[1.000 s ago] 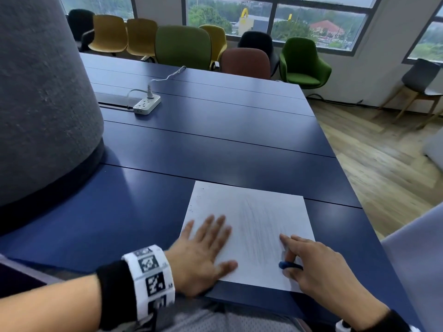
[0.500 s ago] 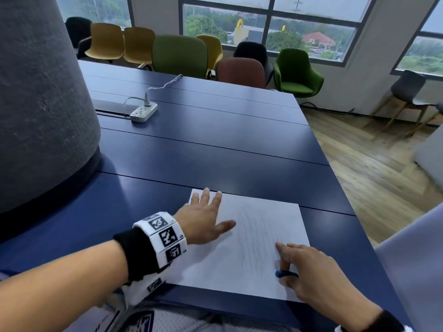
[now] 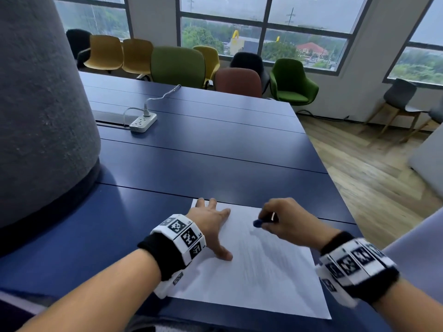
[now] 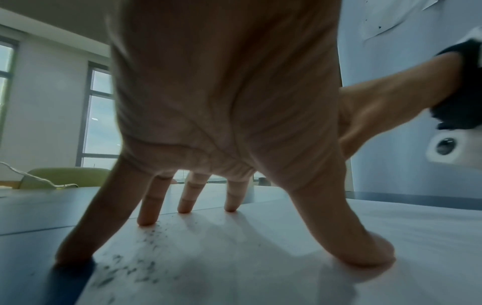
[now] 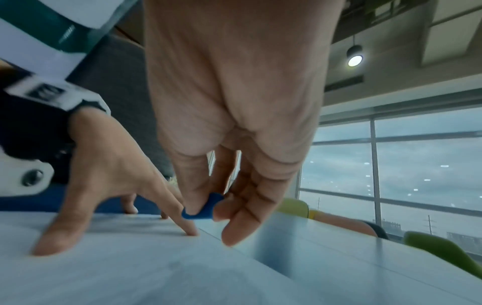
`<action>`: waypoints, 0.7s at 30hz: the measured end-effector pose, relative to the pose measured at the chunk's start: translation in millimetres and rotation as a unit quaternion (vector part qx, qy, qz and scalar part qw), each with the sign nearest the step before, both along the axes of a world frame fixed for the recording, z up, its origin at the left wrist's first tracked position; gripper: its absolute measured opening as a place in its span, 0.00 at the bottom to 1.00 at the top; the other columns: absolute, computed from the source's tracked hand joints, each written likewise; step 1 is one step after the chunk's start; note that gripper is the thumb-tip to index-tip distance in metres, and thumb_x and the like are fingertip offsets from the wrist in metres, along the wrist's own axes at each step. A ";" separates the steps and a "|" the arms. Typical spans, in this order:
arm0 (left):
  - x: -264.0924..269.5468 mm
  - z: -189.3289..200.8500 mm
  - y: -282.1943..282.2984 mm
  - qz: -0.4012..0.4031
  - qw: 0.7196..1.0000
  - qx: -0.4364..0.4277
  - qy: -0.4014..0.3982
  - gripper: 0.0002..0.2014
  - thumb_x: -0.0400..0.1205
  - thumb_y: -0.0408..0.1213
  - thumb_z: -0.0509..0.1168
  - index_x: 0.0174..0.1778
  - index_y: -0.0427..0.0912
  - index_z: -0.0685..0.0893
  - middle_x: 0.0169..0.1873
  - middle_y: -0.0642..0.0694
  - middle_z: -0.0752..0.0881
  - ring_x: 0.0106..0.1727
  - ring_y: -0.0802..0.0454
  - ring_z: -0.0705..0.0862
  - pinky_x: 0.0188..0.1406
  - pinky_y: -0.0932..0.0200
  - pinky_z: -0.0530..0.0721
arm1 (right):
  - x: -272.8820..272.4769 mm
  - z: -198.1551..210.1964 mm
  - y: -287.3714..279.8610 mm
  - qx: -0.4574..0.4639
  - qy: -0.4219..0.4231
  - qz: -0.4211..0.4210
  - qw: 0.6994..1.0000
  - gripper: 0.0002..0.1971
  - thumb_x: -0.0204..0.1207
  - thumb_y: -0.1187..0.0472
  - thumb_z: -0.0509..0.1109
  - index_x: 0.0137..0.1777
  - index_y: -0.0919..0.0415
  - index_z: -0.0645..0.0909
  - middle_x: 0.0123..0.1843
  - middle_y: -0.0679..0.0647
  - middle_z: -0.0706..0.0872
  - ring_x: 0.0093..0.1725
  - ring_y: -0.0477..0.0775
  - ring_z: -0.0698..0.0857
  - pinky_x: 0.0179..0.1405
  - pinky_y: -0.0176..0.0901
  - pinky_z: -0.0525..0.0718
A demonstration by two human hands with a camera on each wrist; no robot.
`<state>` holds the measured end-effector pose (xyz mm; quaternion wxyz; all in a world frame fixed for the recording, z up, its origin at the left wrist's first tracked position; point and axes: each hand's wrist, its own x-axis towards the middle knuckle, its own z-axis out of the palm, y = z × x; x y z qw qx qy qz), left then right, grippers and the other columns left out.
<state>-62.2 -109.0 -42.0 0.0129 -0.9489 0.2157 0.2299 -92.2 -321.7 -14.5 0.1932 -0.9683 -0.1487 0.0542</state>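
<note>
A white sheet of paper [image 3: 261, 274] with faint grey pencil streaks lies on the dark blue table [image 3: 196, 149] near its front edge. My left hand [image 3: 211, 224] presses spread, straight fingers on the sheet's far left corner; its fingertips [image 4: 147, 221] stand among dark crumbs [image 4: 135, 268] on the paper [image 4: 260, 268]. My right hand [image 3: 285, 221] hovers over the sheet's far edge and pinches a small blue eraser [image 3: 257, 223] between thumb and fingers; the right wrist view shows the eraser [image 5: 202, 208] just above the paper [image 5: 130, 268].
A broad grey fabric column [image 3: 40, 116] rises at the left, on the table. A white power strip [image 3: 143, 122] with its cable lies further back. Coloured chairs [image 3: 178, 64] line the far edge. The table's right edge drops to a wooden floor [image 3: 374, 178].
My right hand with the eraser has moved from the sheet's near right part to its far edge. My left hand slid from the near left up to the far left corner.
</note>
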 end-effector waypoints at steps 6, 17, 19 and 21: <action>2.0 -3.7 0.8 -0.021 1.000 0.012 -0.004 0.60 0.64 0.68 0.76 0.86 0.51 0.52 0.86 0.42 0.48 0.81 0.31 0.51 0.73 0.40 0.70 | 51.6 -13.0 20.7 -0.107 -0.019 0.037 0.993 0.05 0.74 0.55 0.71 0.45 0.55 0.84 0.46 0.48 0.85 0.45 0.53 0.83 0.42 0.44 0.79; 4.4 -8.8 1.5 -0.043 0.999 -0.007 -0.029 0.59 0.64 0.68 0.76 0.85 0.49 0.55 0.87 0.51 0.51 0.80 0.31 0.55 0.72 0.45 0.70 | 68.0 -16.4 28.3 -0.122 0.034 0.122 0.984 0.02 0.69 0.56 0.76 0.39 0.53 0.86 0.37 0.43 0.82 0.36 0.45 0.78 0.38 0.46 0.81; 4.5 -8.9 1.1 -0.044 0.999 -0.003 -0.029 0.59 0.64 0.69 0.76 0.85 0.49 0.55 0.87 0.51 0.51 0.80 0.31 0.55 0.72 0.44 0.70 | 72.9 -18.4 30.1 -0.115 0.012 0.097 0.989 0.04 0.70 0.56 0.76 0.39 0.54 0.86 0.36 0.44 0.82 0.37 0.48 0.79 0.37 0.44 0.79; 4.9 -9.3 0.6 -0.045 0.998 -0.002 -0.031 0.58 0.63 0.69 0.76 0.84 0.50 0.56 0.86 0.51 0.52 0.79 0.31 0.57 0.70 0.44 0.72 | 72.4 -19.9 29.9 -0.089 0.027 0.096 0.991 0.04 0.69 0.57 0.77 0.37 0.55 0.85 0.33 0.44 0.82 0.34 0.46 0.80 0.36 0.42 0.80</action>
